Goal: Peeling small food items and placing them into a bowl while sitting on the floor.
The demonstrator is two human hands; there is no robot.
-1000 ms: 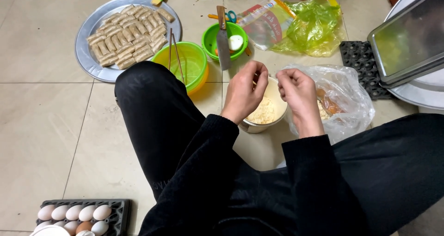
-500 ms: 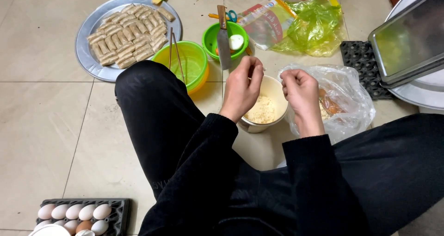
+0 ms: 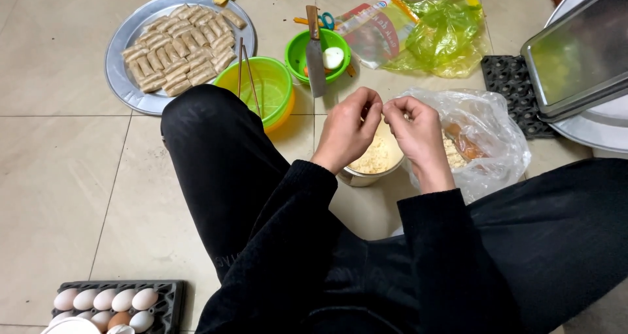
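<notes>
Two hands: you are holding your left hand (image 3: 347, 130) and right hand (image 3: 418, 134) together above one pale bowl (image 3: 374, 165) of crumbs, fingertips pinched and nearly touching; whether they are gripping anything, you cannot tell. One clear plastic bag (image 3: 487, 138) is lying just beside your right hand. Two green bowls: the larger one (image 3: 265, 90) is carrying one pair of chopsticks (image 3: 245, 69), the smaller one (image 3: 327, 52) one cleaver (image 3: 315, 51). One round metal tray (image 3: 124, 79) is holding many rolls. One egg tray (image 3: 167, 301) is showing about seven eggs.
</notes>
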